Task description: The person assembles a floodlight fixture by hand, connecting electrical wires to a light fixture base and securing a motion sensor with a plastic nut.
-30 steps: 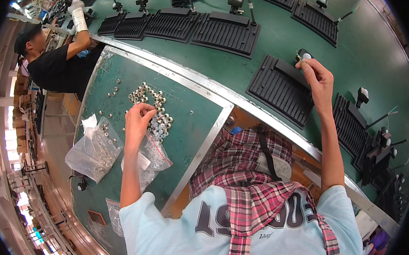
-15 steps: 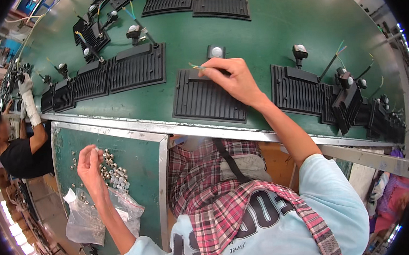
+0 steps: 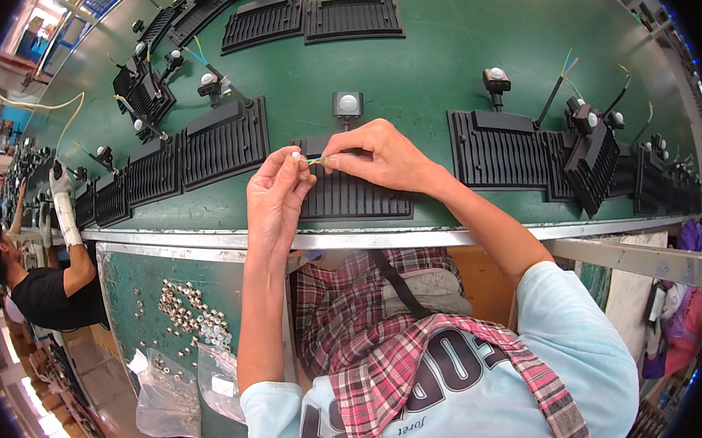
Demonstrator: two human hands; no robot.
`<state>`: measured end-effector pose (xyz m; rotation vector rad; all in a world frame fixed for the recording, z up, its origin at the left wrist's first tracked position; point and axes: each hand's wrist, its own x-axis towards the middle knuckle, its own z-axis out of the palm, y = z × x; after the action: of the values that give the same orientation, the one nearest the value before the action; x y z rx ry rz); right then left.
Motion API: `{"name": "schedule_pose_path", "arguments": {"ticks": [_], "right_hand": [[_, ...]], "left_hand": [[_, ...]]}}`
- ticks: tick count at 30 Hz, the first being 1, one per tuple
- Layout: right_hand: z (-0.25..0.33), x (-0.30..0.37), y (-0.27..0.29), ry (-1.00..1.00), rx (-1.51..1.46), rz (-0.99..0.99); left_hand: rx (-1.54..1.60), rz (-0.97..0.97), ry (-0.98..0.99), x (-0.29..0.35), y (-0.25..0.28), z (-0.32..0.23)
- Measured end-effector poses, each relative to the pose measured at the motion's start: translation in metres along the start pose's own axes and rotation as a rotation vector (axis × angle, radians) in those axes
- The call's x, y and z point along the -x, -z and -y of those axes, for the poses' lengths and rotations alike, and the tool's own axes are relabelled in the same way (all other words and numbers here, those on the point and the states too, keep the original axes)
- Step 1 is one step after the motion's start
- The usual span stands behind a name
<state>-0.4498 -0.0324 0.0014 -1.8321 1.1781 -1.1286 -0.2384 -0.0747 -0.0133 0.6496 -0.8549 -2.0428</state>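
In the head view, the left hand (image 3: 275, 188) has swung up from the lower table (image 3: 138, 262) and now meets the right hand (image 3: 375, 160) over the dark ribbed panel (image 3: 353, 194)! Left thumb and forefinger are pinched together, a small pale piece (image 3: 296, 155) showing at their tips; right thumb and forefinger are clamped on the thin coloured wires (image 3: 314, 162), whose ends point toward the left hand. That panel lies on the green bench (image 3: 422, 67), right in front of the person, its sensor head (image 3: 348, 104) just beyond it.

Now, the delicate bit: this looks like lining up piece and wires. Best, I'd judge, to keep the right pinch close behind the tips so the strands stay bunched and straight, and to turn the piece squarely toward them before any push. A light, steady feed should beat a jab, which could splay the strands; a loose left pinch could drop something that tiny. Whether it has an opening is too small to tell.

And what else is different from 0.5 seconds ago? The left fingertips were beside the pile of small metal fittings (image 3: 186, 308); that pile now sits well apart from both hands. The right hand keeps its grip, with the wires lower over the panel.
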Motion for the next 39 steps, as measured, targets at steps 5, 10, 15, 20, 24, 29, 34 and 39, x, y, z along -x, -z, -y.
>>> {"name": "schedule_pose_path", "arguments": {"ticks": [5,10,15,20,24,29,34,39], "right_hand": [[-0.003,-0.001,0.002,0.024,0.071,0.012],[0.001,-0.002,0.002,0.002,0.073,0.005],[0.0,-0.001,-0.002,0.012,0.095,-0.037],[0.002,-0.001,-0.003,-0.023,0.116,-0.05],[0.002,0.0,-0.004,0.028,0.035,-0.12],[0.007,0.0,-0.001,-0.046,-0.046,-0.082],[0.013,-0.002,-0.002,-0.007,-0.122,-0.04],[0.013,-0.001,-0.004,0.06,0.034,-0.151]], "left_hand": [[-0.013,0.036,0.007,-0.004,0.002,0.003],[-0.059,0.031,-0.014,-0.001,0.002,0.003],[-0.149,-0.048,-0.075,0.0,-0.009,0.004],[-0.259,-0.083,-0.169,-0.001,-0.015,0.01],[-0.237,-0.091,-0.17,-0.004,-0.02,0.015],[-0.286,-0.133,-0.208,-0.007,-0.026,0.026],[-0.422,-0.09,-0.147,-0.005,-0.031,0.03],[-0.779,-0.175,-0.235,0.042,0.003,-0.011]]}}
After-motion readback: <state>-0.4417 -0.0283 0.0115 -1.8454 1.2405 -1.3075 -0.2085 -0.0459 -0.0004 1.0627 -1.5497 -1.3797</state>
